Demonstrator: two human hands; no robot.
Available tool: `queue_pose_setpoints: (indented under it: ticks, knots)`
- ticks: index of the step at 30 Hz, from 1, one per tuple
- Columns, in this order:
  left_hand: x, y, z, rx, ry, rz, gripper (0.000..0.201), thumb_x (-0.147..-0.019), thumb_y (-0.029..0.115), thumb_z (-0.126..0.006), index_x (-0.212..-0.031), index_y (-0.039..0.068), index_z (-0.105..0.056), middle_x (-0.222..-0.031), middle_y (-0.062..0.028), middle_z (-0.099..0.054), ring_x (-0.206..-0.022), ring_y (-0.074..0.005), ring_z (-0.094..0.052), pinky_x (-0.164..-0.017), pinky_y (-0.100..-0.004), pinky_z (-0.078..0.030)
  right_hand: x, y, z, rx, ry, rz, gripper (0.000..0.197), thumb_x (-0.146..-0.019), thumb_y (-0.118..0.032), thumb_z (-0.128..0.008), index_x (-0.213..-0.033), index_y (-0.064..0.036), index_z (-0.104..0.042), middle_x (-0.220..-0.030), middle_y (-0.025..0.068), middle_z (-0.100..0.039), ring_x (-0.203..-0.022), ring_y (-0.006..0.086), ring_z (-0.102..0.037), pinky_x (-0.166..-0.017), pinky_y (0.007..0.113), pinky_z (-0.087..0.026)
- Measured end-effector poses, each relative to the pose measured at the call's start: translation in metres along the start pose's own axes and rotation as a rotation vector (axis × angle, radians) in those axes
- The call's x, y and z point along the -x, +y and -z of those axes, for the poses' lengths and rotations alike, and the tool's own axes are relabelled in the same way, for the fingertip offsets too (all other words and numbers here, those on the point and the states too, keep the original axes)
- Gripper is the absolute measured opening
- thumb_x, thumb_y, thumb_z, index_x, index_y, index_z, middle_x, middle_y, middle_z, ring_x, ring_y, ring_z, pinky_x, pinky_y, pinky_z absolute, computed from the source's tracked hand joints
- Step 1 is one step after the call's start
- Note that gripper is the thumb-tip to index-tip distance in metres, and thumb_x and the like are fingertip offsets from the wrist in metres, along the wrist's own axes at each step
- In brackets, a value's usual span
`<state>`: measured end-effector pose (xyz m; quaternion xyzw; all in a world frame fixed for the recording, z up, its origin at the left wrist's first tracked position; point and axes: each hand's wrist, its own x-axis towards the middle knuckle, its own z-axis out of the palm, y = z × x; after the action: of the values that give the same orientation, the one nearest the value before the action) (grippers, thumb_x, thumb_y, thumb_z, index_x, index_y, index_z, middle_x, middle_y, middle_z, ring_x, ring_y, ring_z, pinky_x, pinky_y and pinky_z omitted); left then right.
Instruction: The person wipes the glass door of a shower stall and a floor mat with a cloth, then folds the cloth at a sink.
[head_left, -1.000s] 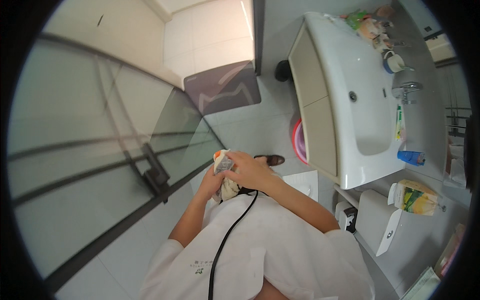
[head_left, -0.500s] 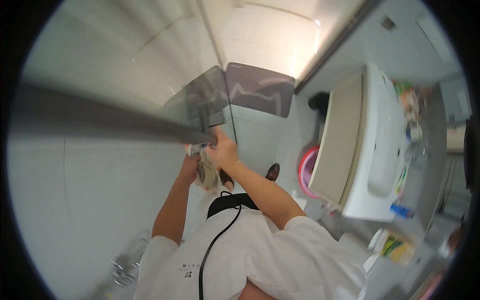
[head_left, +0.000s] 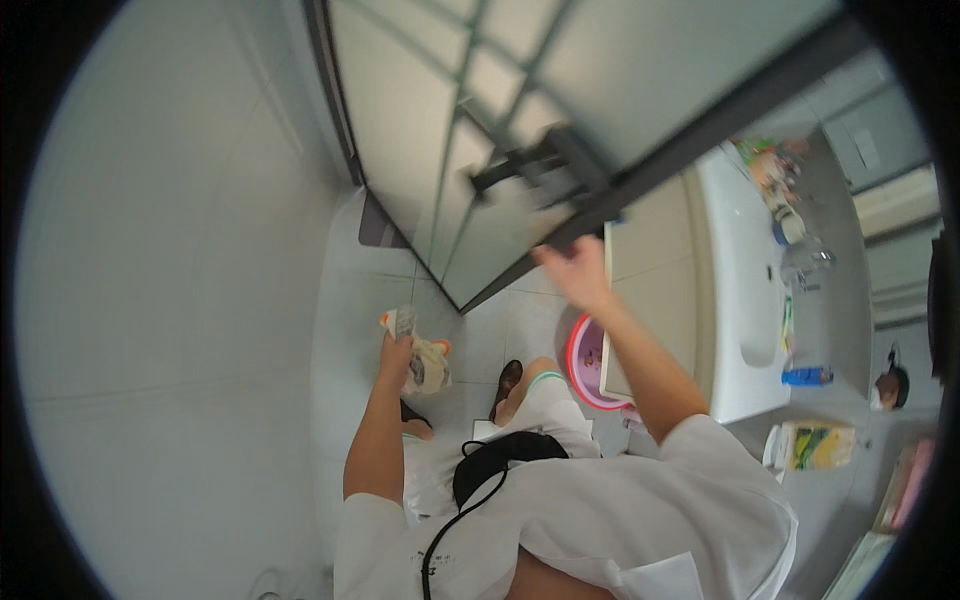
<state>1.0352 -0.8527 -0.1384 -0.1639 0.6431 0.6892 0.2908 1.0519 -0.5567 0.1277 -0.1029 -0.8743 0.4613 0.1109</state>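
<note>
My left hand (head_left: 396, 350) is closed on a crumpled pale bundle (head_left: 430, 370) with orange bits, which hangs low above the floor. Whether it is cloth or a bag, I cannot tell. My right hand (head_left: 578, 272) is at the dark-framed edge of a frosted glass door (head_left: 400, 100), below its black handle (head_left: 540, 175). Its thumb lies against the frame and the fingers bend round the edge, partly hidden and a little blurred. The door stands swung toward the washbasin side.
A white washbasin (head_left: 745, 300) on a pale cabinet (head_left: 655, 270) is at the right, close to my right forearm. Partly under the cabinet sits a red-rimmed pink basin (head_left: 575, 375). A grey mat (head_left: 378, 222) lies behind the door. A blue tube (head_left: 806, 376) rests on the counter.
The glass door has swung from the left across to the right, with my right hand at its edge. My left hand has come away from the right one, still holding the bundle.
</note>
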Motion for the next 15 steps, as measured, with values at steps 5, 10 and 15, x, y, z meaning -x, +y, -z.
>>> queue_pose_setpoints:
  ticks: [5,10,15]
  knots:
    - [-0.088,-0.091,0.02,-0.018,0.083,0.013,0.054,-0.085,0.017,-0.051,-0.135,-0.002,-0.042,-0.124,-0.0201,-0.056,-0.113,-0.031,-0.056,-0.095,-0.0365,-0.043,-0.004,0.085,0.022,-0.033,0.347,0.046,0.019,-0.089,-0.017,-0.065,-0.098,0.0003,-0.062,-0.09,0.0022,-0.063,-0.083,0.0095,-0.056,-0.074,0.027,-0.047]
    - [-0.192,-0.159,0.015,0.051,0.098,-0.083,0.057,-0.083,0.021,-0.053,-0.135,0.0,-0.042,-0.128,-0.0205,-0.055,-0.118,-0.0347,-0.054,-0.099,-0.0384,-0.041,-0.02,0.11,0.038,0.217,0.632,0.356,0.043,-0.101,-0.031,-0.039,-0.113,0.006,-0.058,-0.108,0.0181,-0.067,-0.1,0.0266,-0.064,-0.091,0.037,-0.05]
    - [-0.289,-0.213,0.041,-0.074,0.233,-0.109,0.061,-0.082,0.023,-0.055,-0.137,0.001,-0.04,-0.129,-0.0227,-0.054,-0.12,-0.0372,-0.052,-0.101,-0.04,-0.04,-0.038,0.123,-0.004,0.025,0.825,0.489,0.044,-0.099,-0.034,-0.045,-0.117,0.006,-0.054,-0.115,0.0201,-0.062,-0.106,0.0292,-0.059,-0.088,0.04,-0.052]
